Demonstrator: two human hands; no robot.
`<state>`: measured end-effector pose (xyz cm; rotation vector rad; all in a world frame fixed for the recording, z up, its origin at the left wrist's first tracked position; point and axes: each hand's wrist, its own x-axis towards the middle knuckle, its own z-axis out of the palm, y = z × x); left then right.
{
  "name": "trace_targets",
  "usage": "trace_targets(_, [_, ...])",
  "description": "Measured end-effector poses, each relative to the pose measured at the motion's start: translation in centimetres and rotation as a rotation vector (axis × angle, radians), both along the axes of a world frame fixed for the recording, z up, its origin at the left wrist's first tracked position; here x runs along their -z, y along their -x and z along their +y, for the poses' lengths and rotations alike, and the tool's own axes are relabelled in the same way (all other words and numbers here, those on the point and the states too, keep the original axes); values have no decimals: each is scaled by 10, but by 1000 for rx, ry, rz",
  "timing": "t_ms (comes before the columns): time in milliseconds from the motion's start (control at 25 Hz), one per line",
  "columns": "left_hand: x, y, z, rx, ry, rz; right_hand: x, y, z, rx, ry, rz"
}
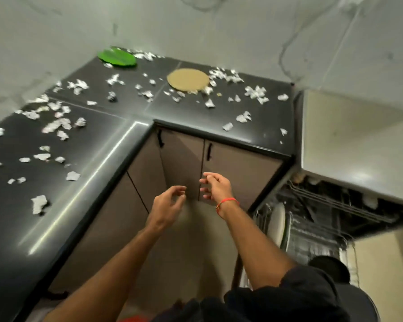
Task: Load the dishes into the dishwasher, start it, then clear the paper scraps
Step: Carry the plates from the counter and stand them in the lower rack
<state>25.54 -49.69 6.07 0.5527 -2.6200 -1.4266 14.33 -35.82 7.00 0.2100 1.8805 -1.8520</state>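
Two dishes remain on the black L-shaped stone countertop (102,140): a glossy green leaf-shaped plate (116,57) at the far corner by the wall, and a flat round tan plate (188,79) nearer the middle of the back run. Both hands are raised in front of the brown cabinet doors (182,159), below counter height and well apart from either dish. The left hand (170,203) has loosely curled fingers and holds nothing; the right hand (215,185), with a red thread bracelet (227,202) at the wrist, likewise has relaxed, parted fingers and grips nothing.

The open dishwasher (312,228) stands at the right, its wire racks (323,205) exposed; a pale plate (278,223) already stands on edge in the lower rack and a dark round item (329,267) lies nearer the camera, its identity unclear.

Risks, as judged: torn white paper scraps (56,124) are scattered over the whole counter, several touching the tan plate's rim, so scraps may cling to a lifted dish and be carried into the machine. The green plate sits far back, and a long reach across the counter could sweep scraps to the floor. The glossy plate may slip if pinched at one edge. The counter edge and the lowered dishwasher door lie between the person and the racks.
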Motion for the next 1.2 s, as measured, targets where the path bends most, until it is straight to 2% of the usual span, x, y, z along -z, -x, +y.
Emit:
trace_targets(200, [-30,5,-65,-204,-119,93,-30,33,-96,-167,63,116])
trace_targets(320, [-38,21,-99,-235,-105,110,-34,61,-144,-203,100,159])
trace_targets(600, [-44,137,-162,-323,-131,132,-33,176,-207,-292,126,212])
trace_targets(800, [-55,260,-183,-313,-204,117,-50,321,-197,-144,123,196])
trace_targets(920, [-56,331,-200,-301,-265,98,-49,400,-188,-41,-3,191])
trace_targets(1080, [-51,419,-239,-232,-229,31,-35,476,-191,50,-146,184])
trace_targets(1200, [-39,487,-277,-163,-204,-57,-29,508,-199,143,-114,39])
